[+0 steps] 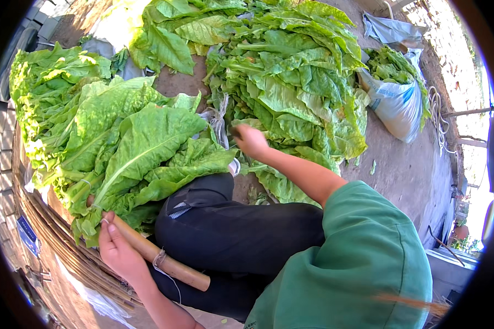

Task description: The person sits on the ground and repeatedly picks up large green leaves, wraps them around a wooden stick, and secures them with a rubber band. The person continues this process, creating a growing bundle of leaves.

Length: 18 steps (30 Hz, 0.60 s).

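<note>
A bamboo pole (171,263) lies slantwise beside my thigh, with a thin string (167,273) knotted around it and trailing down. My left hand (117,246) is at the pole, its thumb and fingers pinched on a pale string where leaf stalks meet the bamboo. Broad green leaves (148,144), apparently tobacco, lie tied along the pole and cover its far part. My right hand (251,140) is stretched forward over the edge of a large leaf pile (288,90), near a hank of whitish string (221,123). It is blurred, and its fingertips are dark; whether it grips anything is unclear.
More leaves (189,31) lie at the back. A woven plastic sack (399,103) stuffed with leaves stands at the right, with a coiled rope (435,111) beyond it. Thin poles (61,242) and a white plastic sheet (92,294) lie at the left.
</note>
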### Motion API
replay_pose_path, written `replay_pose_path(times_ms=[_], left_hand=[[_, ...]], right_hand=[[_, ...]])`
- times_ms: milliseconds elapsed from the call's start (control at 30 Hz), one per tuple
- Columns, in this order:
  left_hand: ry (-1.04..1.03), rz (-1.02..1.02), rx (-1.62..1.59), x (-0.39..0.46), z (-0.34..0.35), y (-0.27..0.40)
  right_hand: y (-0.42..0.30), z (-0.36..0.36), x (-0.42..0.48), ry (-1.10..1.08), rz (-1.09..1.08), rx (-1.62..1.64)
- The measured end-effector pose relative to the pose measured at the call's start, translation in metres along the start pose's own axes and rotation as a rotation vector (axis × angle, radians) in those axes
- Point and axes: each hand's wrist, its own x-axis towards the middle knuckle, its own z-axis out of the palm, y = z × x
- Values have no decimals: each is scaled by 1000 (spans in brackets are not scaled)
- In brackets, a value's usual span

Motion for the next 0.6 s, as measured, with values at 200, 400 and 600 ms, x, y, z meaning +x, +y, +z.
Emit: replay_pose_path(times_ms=[200, 400, 600], left_hand=[[-106, 13, 438, 3, 5, 14], [-51, 7, 427, 0, 6, 8], [-36, 31, 437, 2, 7, 11]], right_hand=[[77, 59, -72, -710, -222, -648], [120, 80, -77, -811, -79, -580], [99, -19, -42, -418, 247, -367]])
